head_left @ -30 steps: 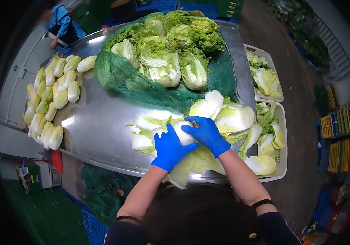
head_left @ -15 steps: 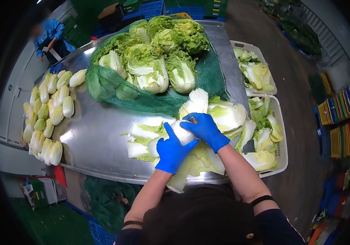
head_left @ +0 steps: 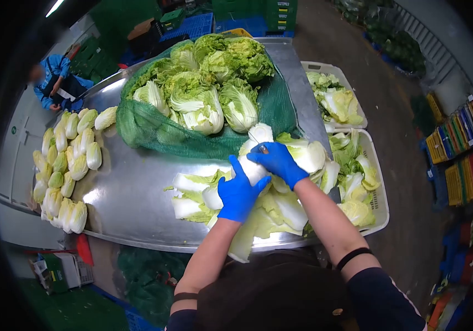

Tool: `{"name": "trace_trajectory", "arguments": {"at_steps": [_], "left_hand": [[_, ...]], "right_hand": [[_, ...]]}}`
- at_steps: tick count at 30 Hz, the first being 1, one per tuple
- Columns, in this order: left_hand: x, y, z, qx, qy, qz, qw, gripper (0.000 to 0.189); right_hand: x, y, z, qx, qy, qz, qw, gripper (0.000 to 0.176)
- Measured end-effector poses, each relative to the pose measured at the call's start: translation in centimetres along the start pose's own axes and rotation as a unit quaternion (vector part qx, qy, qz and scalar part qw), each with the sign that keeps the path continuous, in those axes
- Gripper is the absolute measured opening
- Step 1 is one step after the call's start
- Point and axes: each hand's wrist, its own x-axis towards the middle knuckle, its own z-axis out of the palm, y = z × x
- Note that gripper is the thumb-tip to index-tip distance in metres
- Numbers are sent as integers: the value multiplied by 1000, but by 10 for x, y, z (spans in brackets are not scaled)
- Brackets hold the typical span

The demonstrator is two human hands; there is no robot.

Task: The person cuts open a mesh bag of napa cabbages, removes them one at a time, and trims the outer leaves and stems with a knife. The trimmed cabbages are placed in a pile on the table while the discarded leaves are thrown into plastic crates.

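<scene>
In blue gloves, both my hands are at a partly stripped napa cabbage (head_left: pixel 252 170) on the steel table. My left hand (head_left: pixel 238 192) grips its near end, with the thumb and index finger on either side. Over its far part, my right hand (head_left: pixel 279 163) is closed around a small knife (head_left: pixel 263 149), whose thin blade points away and to the left. Loose pale leaves (head_left: pixel 189 193) lie left of my left hand, and more leaves (head_left: pixel 272 218) spread under my wrists. Another cabbage (head_left: pixel 307 156) rests just right of my right hand.
A green mesh sack (head_left: pixel 153 129) of whole cabbages (head_left: pixel 195 105) occupies the table's far side. Trimmed cabbages (head_left: pixel 59 163) are grouped at the left edge. Two white crates (head_left: pixel 381 204) of leaves stand along the right side. A person in blue (head_left: pixel 54 77) is at the far left.
The view has shifted slightly. My left hand has moved a little up and right along the cabbage, and my right hand stays over it with the knife. The person in blue has shifted posture.
</scene>
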Motion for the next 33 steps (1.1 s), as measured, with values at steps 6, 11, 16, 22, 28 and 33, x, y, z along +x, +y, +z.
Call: {"name": "trace_trajectory", "arguments": {"at_steps": [6, 11, 16, 22, 28, 33], "left_hand": [[-8, 6, 17, 29, 57, 11, 998, 103], [-23, 14, 10, 43, 71, 66, 994, 98], [-95, 13, 83, 72, -139, 288, 945, 72], [-66, 10, -3, -181, -156, 399, 885, 57], [15, -33, -22, -331, 33, 220, 917, 44], [-27, -140, 46, -209, -103, 181, 956, 29]], "right_hand": [[-55, 11, 23, -117, 166, -36, 979, 73], [-54, 3, 10, -49, 105, 2, 993, 67], [-28, 10, 9, -42, 107, -54, 992, 57], [-19, 17, -13, 17, 64, -12, 998, 51], [-34, 23, -13, 100, 75, 3, 992, 49], [-43, 21, -30, 141, 87, 81, 983, 48]]}}
